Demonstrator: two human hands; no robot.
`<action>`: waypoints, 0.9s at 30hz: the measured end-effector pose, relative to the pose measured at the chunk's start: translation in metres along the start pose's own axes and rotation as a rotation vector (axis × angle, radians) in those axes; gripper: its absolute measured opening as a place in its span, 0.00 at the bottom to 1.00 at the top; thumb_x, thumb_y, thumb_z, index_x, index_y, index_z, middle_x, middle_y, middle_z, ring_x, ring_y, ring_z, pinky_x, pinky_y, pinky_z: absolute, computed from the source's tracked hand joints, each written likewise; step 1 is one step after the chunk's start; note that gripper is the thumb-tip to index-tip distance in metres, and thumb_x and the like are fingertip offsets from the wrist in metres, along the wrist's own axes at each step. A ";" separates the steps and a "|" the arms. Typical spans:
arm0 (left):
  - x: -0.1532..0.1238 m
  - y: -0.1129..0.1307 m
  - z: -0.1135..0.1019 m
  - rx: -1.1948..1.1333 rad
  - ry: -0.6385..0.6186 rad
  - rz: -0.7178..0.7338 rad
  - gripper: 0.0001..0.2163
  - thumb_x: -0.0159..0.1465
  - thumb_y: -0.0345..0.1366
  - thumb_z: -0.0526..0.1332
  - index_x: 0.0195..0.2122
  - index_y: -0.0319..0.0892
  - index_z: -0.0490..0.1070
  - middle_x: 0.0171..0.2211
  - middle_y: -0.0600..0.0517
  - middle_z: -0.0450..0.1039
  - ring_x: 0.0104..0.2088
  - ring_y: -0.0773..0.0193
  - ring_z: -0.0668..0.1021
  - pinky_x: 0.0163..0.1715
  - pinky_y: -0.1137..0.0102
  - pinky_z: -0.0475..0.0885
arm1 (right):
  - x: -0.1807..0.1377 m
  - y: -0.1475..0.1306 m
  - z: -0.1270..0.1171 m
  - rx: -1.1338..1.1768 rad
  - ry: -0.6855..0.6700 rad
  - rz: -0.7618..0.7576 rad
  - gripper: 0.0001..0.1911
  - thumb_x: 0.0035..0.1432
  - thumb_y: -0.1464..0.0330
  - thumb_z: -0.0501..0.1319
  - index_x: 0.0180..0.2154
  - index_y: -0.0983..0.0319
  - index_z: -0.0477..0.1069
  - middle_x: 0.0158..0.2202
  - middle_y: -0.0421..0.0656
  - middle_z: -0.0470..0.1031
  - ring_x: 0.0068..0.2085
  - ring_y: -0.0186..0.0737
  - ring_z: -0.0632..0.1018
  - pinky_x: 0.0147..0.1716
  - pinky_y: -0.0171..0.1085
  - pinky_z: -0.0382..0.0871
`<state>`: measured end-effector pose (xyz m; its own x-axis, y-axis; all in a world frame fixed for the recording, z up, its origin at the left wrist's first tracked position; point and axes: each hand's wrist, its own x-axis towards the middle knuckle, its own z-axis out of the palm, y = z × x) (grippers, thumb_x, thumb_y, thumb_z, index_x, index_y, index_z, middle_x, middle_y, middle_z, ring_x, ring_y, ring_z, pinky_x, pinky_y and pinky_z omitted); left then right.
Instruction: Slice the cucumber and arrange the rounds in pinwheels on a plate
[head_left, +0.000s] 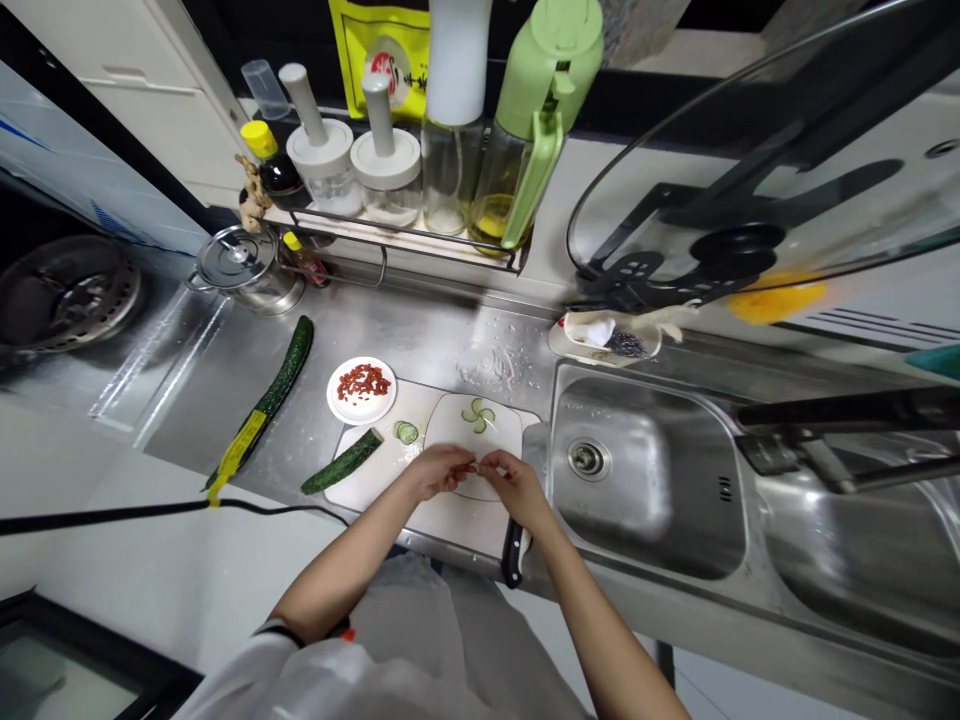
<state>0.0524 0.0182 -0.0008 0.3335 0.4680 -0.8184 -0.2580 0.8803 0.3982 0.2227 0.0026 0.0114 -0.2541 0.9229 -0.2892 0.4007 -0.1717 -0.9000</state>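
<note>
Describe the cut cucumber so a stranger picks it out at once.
From the sink, go left along the steel counter to the white cutting board. The cut cucumber lies slanting across the board's left edge, on the near side of the round plate of red pieces. It is shorter than the cucumber farther left, shows a flat cut end, and lacks that one's yellow label.

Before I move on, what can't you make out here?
All in the head view:
- What the left hand and right hand may hold: too small, and they cover it.
- Knife: blade mostly hidden by the right hand and wrist.
- Yellow pouch: cut off by the top edge.
- Second basin: cut off by the right edge.
</note>
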 end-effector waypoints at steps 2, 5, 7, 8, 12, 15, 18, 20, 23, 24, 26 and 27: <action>0.003 0.000 0.001 -0.020 -0.007 0.008 0.16 0.43 0.36 0.71 0.31 0.38 0.69 0.22 0.55 0.69 0.21 0.74 0.69 0.18 0.79 0.54 | -0.001 -0.001 -0.003 0.002 -0.032 0.010 0.12 0.56 0.60 0.54 0.31 0.60 0.70 0.29 0.40 0.73 0.32 0.36 0.72 0.27 0.33 0.61; 0.007 0.000 0.003 -0.050 -0.026 -0.003 0.18 0.40 0.33 0.71 0.33 0.37 0.71 0.21 0.56 0.68 0.21 0.75 0.69 0.18 0.79 0.54 | 0.000 -0.001 -0.006 0.043 -0.056 0.039 0.11 0.55 0.62 0.54 0.29 0.61 0.69 0.28 0.40 0.73 0.31 0.35 0.72 0.29 0.33 0.62; 0.009 0.000 0.004 -0.046 -0.052 -0.004 0.19 0.40 0.34 0.72 0.34 0.36 0.72 0.21 0.56 0.68 0.21 0.75 0.69 0.19 0.79 0.54 | 0.000 -0.001 -0.008 0.088 -0.062 0.062 0.11 0.55 0.62 0.54 0.29 0.61 0.69 0.27 0.40 0.73 0.31 0.35 0.73 0.31 0.34 0.63; 0.010 0.000 0.004 -0.033 -0.061 -0.002 0.19 0.40 0.34 0.72 0.34 0.35 0.73 0.21 0.55 0.68 0.22 0.74 0.69 0.19 0.78 0.55 | 0.000 0.000 -0.009 0.107 -0.067 0.075 0.11 0.54 0.62 0.55 0.29 0.61 0.69 0.26 0.40 0.74 0.30 0.35 0.73 0.32 0.34 0.64; 0.014 -0.003 0.005 0.040 -0.034 -0.002 0.20 0.37 0.37 0.73 0.32 0.35 0.74 0.22 0.54 0.70 0.24 0.71 0.71 0.21 0.77 0.57 | 0.000 0.004 -0.014 0.142 -0.087 0.129 0.11 0.53 0.61 0.55 0.29 0.62 0.70 0.25 0.40 0.74 0.29 0.35 0.73 0.31 0.34 0.64; 0.018 -0.005 0.007 0.093 0.018 0.042 0.20 0.37 0.39 0.72 0.32 0.37 0.73 0.25 0.53 0.72 0.26 0.70 0.73 0.23 0.76 0.59 | 0.000 0.008 -0.018 0.148 -0.094 0.154 0.11 0.52 0.62 0.56 0.29 0.62 0.71 0.24 0.39 0.74 0.28 0.35 0.72 0.30 0.34 0.63; 0.020 -0.007 0.011 0.152 0.067 0.161 0.17 0.41 0.39 0.70 0.31 0.37 0.73 0.26 0.52 0.72 0.25 0.71 0.72 0.24 0.76 0.59 | 0.001 0.012 -0.023 0.134 -0.096 0.164 0.10 0.51 0.62 0.56 0.28 0.62 0.71 0.23 0.39 0.73 0.27 0.34 0.72 0.29 0.34 0.63; 0.021 -0.008 0.015 0.187 0.100 0.243 0.14 0.44 0.38 0.68 0.30 0.37 0.72 0.27 0.52 0.72 0.25 0.72 0.71 0.24 0.76 0.59 | 0.003 0.016 -0.025 0.118 -0.096 0.167 0.10 0.50 0.63 0.56 0.27 0.62 0.71 0.23 0.39 0.73 0.26 0.34 0.71 0.28 0.33 0.62; 0.023 -0.011 0.020 0.250 0.144 0.329 0.10 0.47 0.36 0.65 0.29 0.38 0.71 0.26 0.53 0.72 0.25 0.71 0.71 0.24 0.76 0.60 | 0.008 0.022 -0.030 0.080 -0.095 0.176 0.10 0.49 0.63 0.56 0.26 0.62 0.71 0.22 0.39 0.72 0.24 0.33 0.70 0.26 0.33 0.61; 0.024 -0.012 0.022 0.288 0.163 0.359 0.08 0.48 0.35 0.64 0.29 0.38 0.71 0.26 0.53 0.72 0.25 0.71 0.71 0.25 0.75 0.61 | 0.010 0.024 -0.033 0.053 -0.093 0.179 0.10 0.49 0.63 0.56 0.25 0.62 0.71 0.22 0.39 0.72 0.24 0.34 0.70 0.25 0.33 0.60; 0.026 -0.014 0.025 0.415 0.218 0.440 0.06 0.50 0.35 0.62 0.28 0.39 0.71 0.25 0.54 0.72 0.26 0.70 0.71 0.27 0.74 0.63 | 0.016 0.027 -0.037 -0.034 -0.080 0.182 0.08 0.48 0.64 0.56 0.25 0.62 0.71 0.22 0.39 0.72 0.24 0.34 0.70 0.25 0.32 0.60; 0.027 -0.016 0.026 0.503 0.253 0.483 0.05 0.52 0.35 0.62 0.28 0.40 0.71 0.25 0.54 0.72 0.26 0.70 0.70 0.28 0.74 0.64 | 0.019 0.028 -0.040 -0.098 -0.069 0.179 0.07 0.48 0.65 0.56 0.25 0.61 0.71 0.22 0.38 0.72 0.25 0.34 0.70 0.25 0.32 0.59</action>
<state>0.0888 0.0190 -0.0180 0.0534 0.8335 -0.5499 0.1436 0.5385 0.8303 0.2644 0.0288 -0.0058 -0.2296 0.8541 -0.4666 0.5276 -0.2936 -0.7971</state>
